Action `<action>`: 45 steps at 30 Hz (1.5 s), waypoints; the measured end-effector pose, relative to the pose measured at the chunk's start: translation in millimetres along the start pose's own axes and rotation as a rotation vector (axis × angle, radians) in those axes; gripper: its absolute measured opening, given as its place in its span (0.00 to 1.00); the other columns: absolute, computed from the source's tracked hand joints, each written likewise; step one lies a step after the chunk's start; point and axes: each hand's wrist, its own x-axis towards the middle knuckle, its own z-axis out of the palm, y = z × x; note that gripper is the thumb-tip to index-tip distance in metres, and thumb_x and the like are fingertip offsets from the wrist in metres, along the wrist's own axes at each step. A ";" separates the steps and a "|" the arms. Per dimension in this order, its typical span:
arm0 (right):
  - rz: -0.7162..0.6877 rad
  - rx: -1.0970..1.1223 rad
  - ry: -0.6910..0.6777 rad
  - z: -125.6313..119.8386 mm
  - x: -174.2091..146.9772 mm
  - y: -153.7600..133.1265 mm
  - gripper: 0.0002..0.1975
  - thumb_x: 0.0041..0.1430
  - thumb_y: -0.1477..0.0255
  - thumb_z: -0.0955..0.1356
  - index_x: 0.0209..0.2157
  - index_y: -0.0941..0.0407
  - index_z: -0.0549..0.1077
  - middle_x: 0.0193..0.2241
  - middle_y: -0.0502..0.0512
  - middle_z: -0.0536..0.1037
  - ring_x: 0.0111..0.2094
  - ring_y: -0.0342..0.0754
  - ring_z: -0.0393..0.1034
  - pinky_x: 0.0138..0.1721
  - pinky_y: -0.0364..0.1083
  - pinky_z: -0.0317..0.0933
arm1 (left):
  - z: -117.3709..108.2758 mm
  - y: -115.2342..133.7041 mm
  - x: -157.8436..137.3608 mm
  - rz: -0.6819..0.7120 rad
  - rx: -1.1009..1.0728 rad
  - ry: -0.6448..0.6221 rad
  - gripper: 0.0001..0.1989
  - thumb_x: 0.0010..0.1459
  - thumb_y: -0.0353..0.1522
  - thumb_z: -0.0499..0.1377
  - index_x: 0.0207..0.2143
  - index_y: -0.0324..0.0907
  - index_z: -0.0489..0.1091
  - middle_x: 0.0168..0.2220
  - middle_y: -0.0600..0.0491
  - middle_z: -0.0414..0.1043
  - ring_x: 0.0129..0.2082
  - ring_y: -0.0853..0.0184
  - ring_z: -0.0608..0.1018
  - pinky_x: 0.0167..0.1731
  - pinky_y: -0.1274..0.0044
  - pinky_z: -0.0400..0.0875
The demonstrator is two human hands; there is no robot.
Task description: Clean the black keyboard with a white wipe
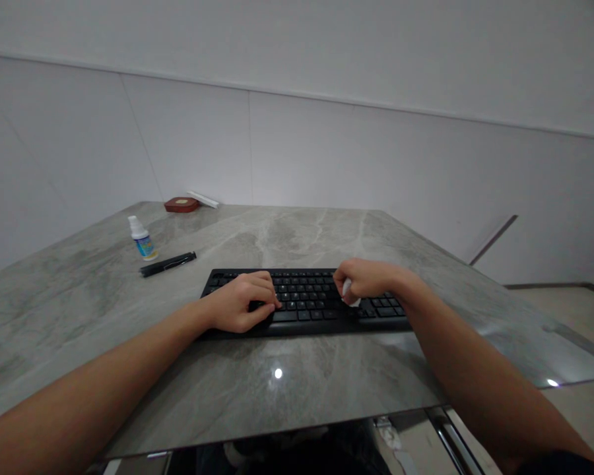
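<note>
Wiping the keyboard seems to be the step in hand, judging from where I stand. It lies flat near the front edge of the table. The person's right hand is closed in a loose fist around a white wad, probably tissue or cloth, its lower end down among the keys right of centre. The left hand rests over the keys at the left, fingers half bent and spread a little; I see nothing in its grasp, though its palm is hidden. I'd guess it steadies the board. The next move, I'd say, calls for light pressure and a slide onto neighbouring keys, with the left hand keeping the board from slipping.
</note>
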 end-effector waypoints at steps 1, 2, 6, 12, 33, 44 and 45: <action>-0.008 -0.014 0.008 0.4 0.4 -1.4 0.06 0.42 0.79 0.71 0.28 0.58 0.77 0.27 0.51 0.79 0.33 0.48 0.73 0.29 0.41 0.57 | 0.2 -0.1 0.0 0.002 -0.003 0.001 0.11 0.62 0.25 0.53 0.35 0.37 0.76 0.29 0.48 0.78 0.31 0.64 0.76 0.37 0.71 0.72; -0.029 -0.016 0.020 1.5 1.2 -3.8 0.06 0.43 0.79 0.71 0.28 0.58 0.77 0.27 0.51 0.79 0.32 0.48 0.73 0.29 0.41 0.57 | 0.4 -0.2 0.0 0.002 -0.004 0.003 0.11 0.62 0.25 0.53 0.35 0.37 0.76 0.29 0.48 0.78 0.31 0.64 0.76 0.37 0.71 0.72; -0.179 0.053 0.089 9.6 6.9 -16.7 0.05 0.46 0.78 0.71 0.29 0.58 0.77 0.28 0.50 0.79 0.33 0.46 0.72 0.31 0.40 0.58 | 0.4 -1.0 -0.6 -0.007 -0.007 0.000 0.11 0.62 0.25 0.54 0.35 0.37 0.76 0.30 0.48 0.78 0.31 0.64 0.76 0.37 0.71 0.72; -0.231 0.093 0.115 14.9 10.5 -18.9 0.04 0.46 0.78 0.70 0.28 0.58 0.77 0.27 0.50 0.79 0.32 0.45 0.72 0.32 0.40 0.59 | 0.2 -1.5 -1.5 -0.009 -0.011 -0.002 0.10 0.62 0.25 0.54 0.35 0.37 0.77 0.30 0.48 0.78 0.32 0.64 0.75 0.37 0.71 0.72; -0.249 0.059 0.098 14.5 7.4 -20.9 0.06 0.46 0.78 0.71 0.29 0.58 0.79 0.29 0.52 0.81 0.33 0.46 0.74 0.34 0.40 0.60 | 0.5 -0.3 -0.5 -0.002 -0.013 0.004 0.10 0.62 0.25 0.54 0.35 0.37 0.76 0.30 0.48 0.79 0.32 0.64 0.76 0.37 0.71 0.72; 0.029 -0.042 0.028 3.8 1.1 -3.5 0.07 0.43 0.77 0.72 0.30 0.57 0.78 0.29 0.53 0.80 0.33 0.49 0.73 0.29 0.42 0.57 | 0.2 -0.3 0.1 0.002 0.001 0.008 0.11 0.62 0.25 0.53 0.33 0.38 0.76 0.29 0.47 0.78 0.31 0.64 0.77 0.37 0.70 0.73; -0.006 -0.051 0.047 5.1 2.1 -6.2 0.07 0.43 0.76 0.72 0.30 0.57 0.78 0.29 0.52 0.80 0.33 0.49 0.73 0.29 0.42 0.57 | 0.2 -0.3 0.0 0.002 -0.001 0.008 0.11 0.62 0.25 0.53 0.33 0.38 0.76 0.29 0.47 0.78 0.31 0.64 0.77 0.37 0.70 0.73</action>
